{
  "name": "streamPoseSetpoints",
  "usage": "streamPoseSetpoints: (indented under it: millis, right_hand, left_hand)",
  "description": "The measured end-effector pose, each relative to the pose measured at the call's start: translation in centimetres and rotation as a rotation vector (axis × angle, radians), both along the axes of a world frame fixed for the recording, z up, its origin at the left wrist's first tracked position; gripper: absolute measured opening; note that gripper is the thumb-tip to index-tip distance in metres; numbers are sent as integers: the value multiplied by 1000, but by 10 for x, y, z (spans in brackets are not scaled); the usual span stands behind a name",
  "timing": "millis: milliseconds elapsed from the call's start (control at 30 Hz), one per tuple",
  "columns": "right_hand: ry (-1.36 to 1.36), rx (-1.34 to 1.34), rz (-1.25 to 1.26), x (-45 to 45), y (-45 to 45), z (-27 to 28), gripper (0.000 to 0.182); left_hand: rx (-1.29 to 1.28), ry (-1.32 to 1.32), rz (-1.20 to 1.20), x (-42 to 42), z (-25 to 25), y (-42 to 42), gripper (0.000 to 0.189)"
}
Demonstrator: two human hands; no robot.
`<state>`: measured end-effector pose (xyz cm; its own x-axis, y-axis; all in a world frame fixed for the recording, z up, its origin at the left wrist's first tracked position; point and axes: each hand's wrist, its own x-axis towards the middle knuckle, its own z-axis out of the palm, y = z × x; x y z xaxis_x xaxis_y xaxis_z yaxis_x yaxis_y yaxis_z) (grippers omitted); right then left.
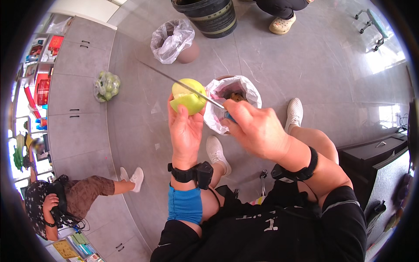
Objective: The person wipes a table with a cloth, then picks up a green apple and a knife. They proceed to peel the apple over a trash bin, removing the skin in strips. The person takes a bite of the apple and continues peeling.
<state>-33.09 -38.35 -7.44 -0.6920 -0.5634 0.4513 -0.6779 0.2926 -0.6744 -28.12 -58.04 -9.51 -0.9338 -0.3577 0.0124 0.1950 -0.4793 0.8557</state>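
Observation:
My left hand (186, 137) holds a yellow-green, apple-like fruit (193, 104) from below, thumb on its near side. A pale peeled band crosses the fruit, and a broad piece of green skin lies below that band. In my right hand (258, 131) is a knife with a long narrow blade (160, 72) and a blue handle (230, 117), mostly covered by the fingers. The blade slants across the fruit, its tip pointing up and left; whether it touches the fruit I cannot tell. Beneath my hands stands a bin with a white liner (254, 87), holding brownish scraps (237, 97).
Farther off stand a brown bin (190, 53) with a clear liner and a black bucket (214, 21). A bag of green produce (108, 85) rests by grey cabinets (78, 93). One person (42, 199) is at the left shelves; another's clog (282, 25) shows at the top.

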Motion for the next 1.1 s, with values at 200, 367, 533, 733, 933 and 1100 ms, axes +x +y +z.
streamPoseSetpoints:
  millis: [200, 367, 533, 733, 933, 1100]
  right_hand:
    - [-352, -133, 182, -22, 16, 4, 26]
    - [-368, -50, 200, -22, 17, -2, 24]
    - [-419, -59, 187, -22, 15, 1, 25]
    - [-451, -45, 212, -21, 14, -1, 25]
    - [-450, 41, 215, -18, 13, 3, 24]
    - [-506, 90, 202, -17, 12, 1, 22]
  left_hand:
    - [105, -24, -14, -1, 3, 0, 69]
    - [126, -69, -10, -4, 6, 0, 70]
    - [139, -40, -91, -4, 6, -7, 68]
    - [129, -68, -100, -2, 7, -10, 62]
    - [185, -85, -85, -2, 9, -11, 57]
    - [169, -161, -40, -1, 10, -6, 56]
